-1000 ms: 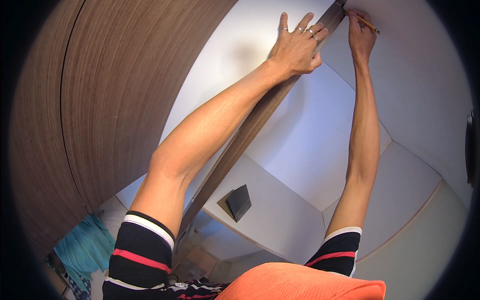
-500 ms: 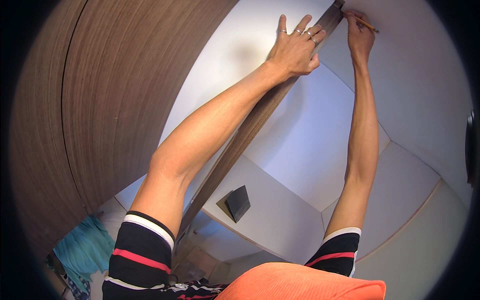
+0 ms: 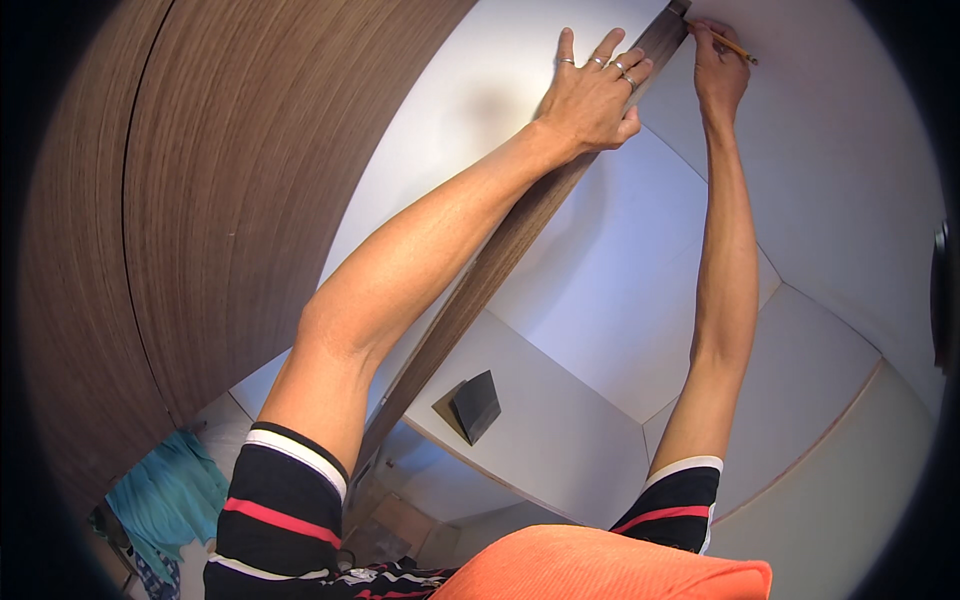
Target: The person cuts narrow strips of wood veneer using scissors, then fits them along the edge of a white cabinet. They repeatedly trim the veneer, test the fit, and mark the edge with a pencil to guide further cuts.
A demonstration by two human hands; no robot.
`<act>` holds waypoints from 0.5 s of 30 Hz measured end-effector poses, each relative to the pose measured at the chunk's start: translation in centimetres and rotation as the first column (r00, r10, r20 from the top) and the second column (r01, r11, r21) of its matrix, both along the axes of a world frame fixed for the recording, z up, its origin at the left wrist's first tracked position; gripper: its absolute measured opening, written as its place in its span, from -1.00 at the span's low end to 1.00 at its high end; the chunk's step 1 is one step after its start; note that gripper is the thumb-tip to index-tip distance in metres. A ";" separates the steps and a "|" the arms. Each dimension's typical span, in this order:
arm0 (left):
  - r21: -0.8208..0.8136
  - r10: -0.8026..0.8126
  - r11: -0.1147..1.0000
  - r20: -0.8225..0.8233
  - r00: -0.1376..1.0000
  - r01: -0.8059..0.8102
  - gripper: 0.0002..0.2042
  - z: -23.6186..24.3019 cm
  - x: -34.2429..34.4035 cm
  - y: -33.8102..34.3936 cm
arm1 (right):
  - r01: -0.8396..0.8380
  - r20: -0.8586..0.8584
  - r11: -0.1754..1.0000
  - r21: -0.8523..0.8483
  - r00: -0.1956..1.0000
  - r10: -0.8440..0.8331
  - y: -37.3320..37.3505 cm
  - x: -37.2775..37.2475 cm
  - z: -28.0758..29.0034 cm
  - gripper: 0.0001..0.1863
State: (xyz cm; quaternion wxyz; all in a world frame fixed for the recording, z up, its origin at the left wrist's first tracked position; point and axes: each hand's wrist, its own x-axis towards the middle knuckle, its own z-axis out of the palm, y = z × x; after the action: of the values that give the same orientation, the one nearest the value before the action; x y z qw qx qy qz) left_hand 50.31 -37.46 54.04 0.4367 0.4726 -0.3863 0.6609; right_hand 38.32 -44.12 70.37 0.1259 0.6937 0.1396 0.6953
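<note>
My left hand (image 3: 590, 95), with rings on its fingers, lies spread across the upper part of a long wood-grain panel edge (image 3: 510, 235), its thumb on the right side. Higher up and to the right, my right hand (image 3: 722, 75) pinches a yellow pencil (image 3: 737, 45). The pencil's tip end points at the dark upper end of the panel edge, by a small fitting (image 3: 678, 8); whether it touches cannot be made out. Both arms are stretched upward.
Large wood-grain doors (image 3: 240, 190) stand at the left. Right of the panel is a white cabinet interior with a shelf (image 3: 560, 420) bearing a dark folded card-like object (image 3: 474, 406). Teal cloth (image 3: 170, 495) hangs at lower left. An orange cap brim (image 3: 610, 565) covers the bottom.
</note>
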 end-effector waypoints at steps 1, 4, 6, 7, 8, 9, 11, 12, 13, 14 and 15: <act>0.020 0.000 1.000 -0.012 1.000 0.000 -0.40 0.0 0.0 0.0 | -0.003 -0.008 1.000 0.001 1.000 0.003 0.0 0.0 -0.1 -0.70; 0.025 -0.020 0.999 -0.010 1.000 0.021 -0.40 0.0 0.0 0.0 | -0.019 -0.029 1.000 0.003 0.999 0.019 0.2 0.0 -0.2 -0.70; 0.008 -0.008 1.000 -0.001 1.000 0.008 -0.40 0.0 0.0 0.0 | -0.040 -0.035 0.999 0.001 0.999 0.040 0.2 0.0 -0.1 -0.70; 0.029 0.003 1.000 -0.015 1.000 -0.003 -0.40 0.0 0.0 0.1 | -0.029 -0.026 1.000 -0.004 0.999 0.029 0.2 0.0 -0.1 -0.70; 0.012 -0.002 1.000 -0.007 1.000 0.002 -0.40 0.0 0.0 0.1 | -0.018 -0.017 1.000 -0.008 1.000 0.018 0.2 0.0 -0.1 -0.70; 0.013 -0.004 1.000 -0.010 1.000 0.004 -0.40 0.0 -0.1 0.1 | -0.007 -0.008 1.000 -0.011 1.000 0.007 0.2 0.0 -0.1 -0.70; 0.012 -0.005 1.000 -0.011 1.000 0.005 -0.40 0.0 -0.1 0.1 | -0.004 -0.028 1.000 0.001 1.000 0.004 0.2 -0.1 -0.1 -0.70; 0.008 -0.005 1.000 -0.009 1.000 0.005 -0.40 0.0 -0.1 0.1 | -0.002 -0.038 1.000 0.007 0.999 0.002 0.2 -0.1 0.0 -0.70; 0.025 -0.003 1.000 -0.019 1.000 0.003 -0.40 0.0 -0.1 0.1 | -0.032 -0.042 0.999 0.004 0.999 0.032 0.1 -0.1 0.0 -0.70; 0.001 -0.006 1.000 -0.005 1.000 0.006 -0.40 0.0 -0.1 0.1 | -0.061 -0.045 0.998 0.002 0.997 0.061 0.1 0.0 0.0 -0.70; -0.002 -0.008 1.000 -0.003 1.000 0.007 -0.40 0.0 -0.1 0.0 | -0.090 -0.049 0.996 0.000 0.995 0.090 0.1 0.1 0.0 -0.70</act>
State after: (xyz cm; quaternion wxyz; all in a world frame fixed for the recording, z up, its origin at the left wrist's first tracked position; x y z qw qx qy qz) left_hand 50.25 -37.41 54.01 0.4402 0.4717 -0.3867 0.6589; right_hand 38.39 -43.99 70.40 0.0917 0.7033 0.1744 0.6830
